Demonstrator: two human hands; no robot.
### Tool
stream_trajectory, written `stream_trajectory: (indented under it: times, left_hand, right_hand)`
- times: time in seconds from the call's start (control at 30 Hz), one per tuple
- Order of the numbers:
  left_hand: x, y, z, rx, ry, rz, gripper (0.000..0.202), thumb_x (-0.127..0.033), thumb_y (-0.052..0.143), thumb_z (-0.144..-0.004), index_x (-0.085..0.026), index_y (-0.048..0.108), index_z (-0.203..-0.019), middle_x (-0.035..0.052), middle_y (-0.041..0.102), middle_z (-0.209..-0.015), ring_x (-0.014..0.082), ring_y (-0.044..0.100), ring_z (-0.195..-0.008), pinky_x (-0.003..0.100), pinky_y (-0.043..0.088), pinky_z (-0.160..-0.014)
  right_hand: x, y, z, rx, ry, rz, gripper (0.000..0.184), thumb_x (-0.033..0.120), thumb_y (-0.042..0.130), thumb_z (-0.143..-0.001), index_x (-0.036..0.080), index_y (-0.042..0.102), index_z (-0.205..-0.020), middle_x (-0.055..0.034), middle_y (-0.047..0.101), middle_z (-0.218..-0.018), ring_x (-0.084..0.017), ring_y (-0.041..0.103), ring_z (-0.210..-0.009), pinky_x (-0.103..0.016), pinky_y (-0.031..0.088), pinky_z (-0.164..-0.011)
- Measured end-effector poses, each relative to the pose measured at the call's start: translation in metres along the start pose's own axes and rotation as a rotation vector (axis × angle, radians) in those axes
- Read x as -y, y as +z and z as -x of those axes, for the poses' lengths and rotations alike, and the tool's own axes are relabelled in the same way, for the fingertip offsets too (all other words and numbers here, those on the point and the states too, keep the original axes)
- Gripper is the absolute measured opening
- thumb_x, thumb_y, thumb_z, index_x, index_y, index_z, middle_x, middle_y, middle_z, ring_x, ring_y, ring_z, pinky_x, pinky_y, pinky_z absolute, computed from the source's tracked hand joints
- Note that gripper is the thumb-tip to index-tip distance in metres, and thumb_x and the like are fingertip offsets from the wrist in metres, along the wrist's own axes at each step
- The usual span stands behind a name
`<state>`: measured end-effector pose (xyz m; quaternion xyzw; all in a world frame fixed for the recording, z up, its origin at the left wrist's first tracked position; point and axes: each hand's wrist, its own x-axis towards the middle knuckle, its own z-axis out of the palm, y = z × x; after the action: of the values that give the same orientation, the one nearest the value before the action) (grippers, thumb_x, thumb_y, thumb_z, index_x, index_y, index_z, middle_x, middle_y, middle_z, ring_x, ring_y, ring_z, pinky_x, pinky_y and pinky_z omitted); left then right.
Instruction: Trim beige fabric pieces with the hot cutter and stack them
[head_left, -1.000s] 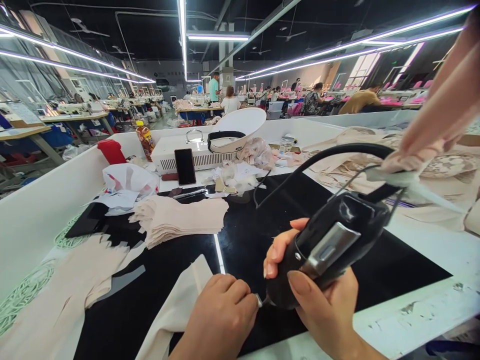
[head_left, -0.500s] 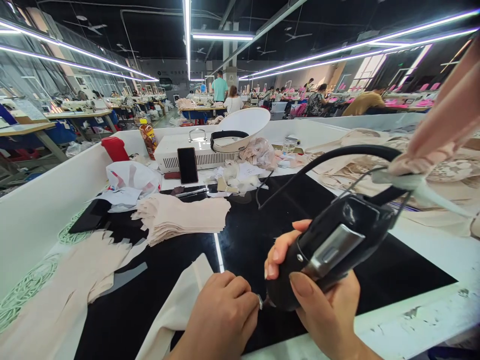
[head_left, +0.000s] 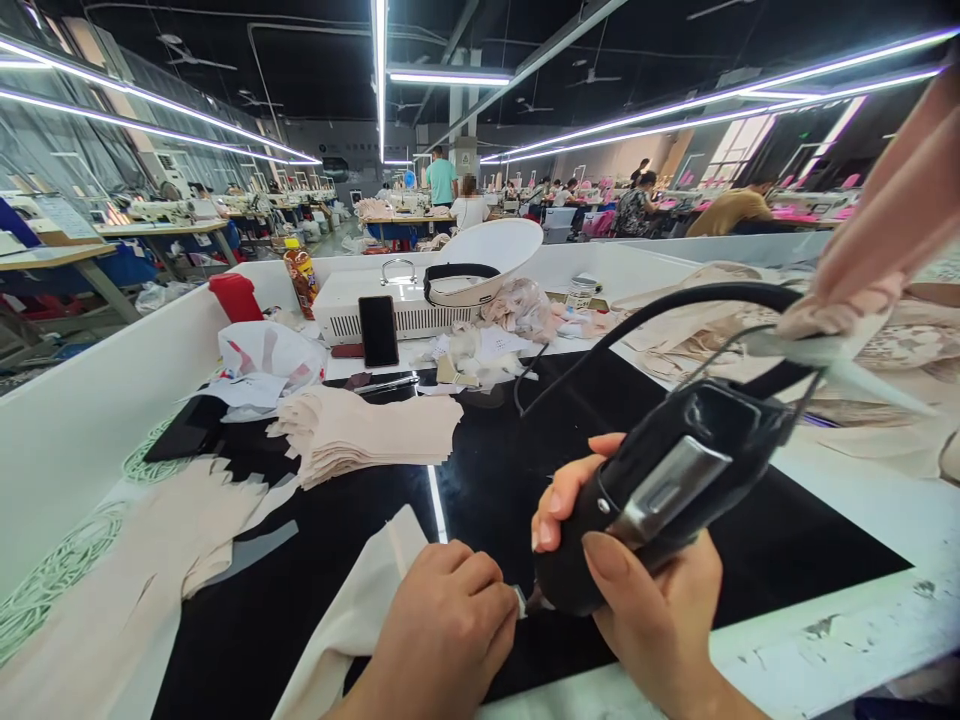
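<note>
My right hand (head_left: 652,600) is wrapped round a black corded hand tool (head_left: 667,490) with a silver lever on its side. The thumb lies along the body, and the tool's narrow tip points down and left. My left hand (head_left: 450,620) is closed over a cream fabric piece (head_left: 367,590), which trails out to its left on the black work surface (head_left: 487,500). A small pale edge of material shows between its fingertips and the tool tip; contact there is hard to make out. Behind the tool, a thick black cable (head_left: 675,295) loops up to a pink cloth tie (head_left: 847,310).
A stack of cut fabric (head_left: 375,430) lies beyond my left hand, with more pieces (head_left: 142,590) at left. Further back are a phone (head_left: 378,330), a white box (head_left: 337,310), a white visor (head_left: 491,255) and scraps. Fabric heaps (head_left: 712,320) lie right. Several people work beyond.
The view has shifted slightly. Both hands keep nearly the same pose, and the tool tilts a little differently, its tip still beside my left fingertips.
</note>
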<state>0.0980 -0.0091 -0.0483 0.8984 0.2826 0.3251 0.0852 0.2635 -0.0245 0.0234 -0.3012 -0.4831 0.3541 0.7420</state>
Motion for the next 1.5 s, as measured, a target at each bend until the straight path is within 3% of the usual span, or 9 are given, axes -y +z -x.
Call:
stream_trajectory:
  times: [0.2, 0.47, 0.7, 1.0, 1.2, 1.5]
  left_hand:
    - [-0.002, -0.006, 0.0, 0.065, -0.039, 0.017, 0.011, -0.014, 0.074, -0.098, -0.022, 0.07, -0.093, -0.0011, 0.071, -0.089, 0.0213, 0.063, -0.08, 0.037, 0.05, -0.072]
    - [-0.001, -0.004, 0.0, 0.095, -0.114, 0.073, 0.018, -0.011, 0.083, -0.09, -0.023, 0.069, -0.092, -0.0025, 0.071, -0.091, 0.0206, 0.065, -0.084, 0.035, 0.052, -0.075]
    - [0.001, 0.002, 0.0, -0.026, 0.08, -0.149, 0.019, -0.015, 0.066, -0.101, -0.021, 0.062, -0.083, -0.0016, 0.066, -0.08, 0.0207, 0.061, -0.073, 0.036, 0.047, -0.065]
    - [0.006, 0.004, 0.001, -0.084, 0.173, -0.187, 0.027, -0.013, 0.052, -0.11, -0.019, 0.063, -0.086, -0.0018, 0.063, -0.078, 0.0188, 0.059, -0.071, 0.035, 0.044, -0.066]
    - [0.005, 0.001, 0.003, -0.134, 0.269, -0.252, 0.028, -0.008, 0.05, -0.108, -0.017, 0.065, -0.086, -0.0012, 0.061, -0.073, 0.0182, 0.057, -0.068, 0.035, 0.043, -0.069]
    - [0.005, -0.003, 0.003, -0.125, 0.304, -0.304, 0.035, -0.006, 0.042, -0.109, -0.016, 0.066, -0.086, -0.0008, 0.062, -0.074, 0.017, 0.057, -0.066, 0.034, 0.044, -0.07]
  right_hand:
    - [-0.005, -0.007, 0.005, 0.056, -0.002, 0.015, 0.04, 0.034, 0.083, -0.097, 0.032, 0.062, -0.13, -0.0001, 0.071, -0.09, -0.015, 0.069, -0.066, -0.029, 0.061, -0.058]
    - [-0.005, -0.006, 0.005, 0.038, 0.003, -0.003, 0.04, 0.035, 0.084, -0.096, 0.032, 0.062, -0.129, 0.0007, 0.071, -0.09, -0.015, 0.07, -0.067, -0.028, 0.062, -0.059]
    - [-0.005, -0.004, 0.004, 0.03, -0.006, -0.01, 0.039, 0.036, 0.084, -0.096, 0.031, 0.063, -0.128, 0.0004, 0.071, -0.089, -0.014, 0.069, -0.065, -0.027, 0.06, -0.058]
    - [-0.008, -0.008, 0.007, 0.033, -0.009, 0.007, 0.041, 0.035, 0.083, -0.096, 0.032, 0.062, -0.131, -0.0002, 0.071, -0.091, -0.014, 0.07, -0.068, -0.027, 0.062, -0.061]
    - [-0.005, -0.002, 0.003, 0.02, -0.028, 0.01, 0.04, 0.041, 0.085, -0.095, 0.031, 0.063, -0.127, 0.0002, 0.071, -0.087, -0.014, 0.068, -0.065, -0.026, 0.061, -0.058]
    - [-0.005, 0.003, 0.002, 0.005, -0.053, 0.016, 0.039, 0.043, 0.084, -0.094, 0.031, 0.064, -0.125, 0.0015, 0.071, -0.085, -0.011, 0.065, -0.06, -0.023, 0.06, -0.056]
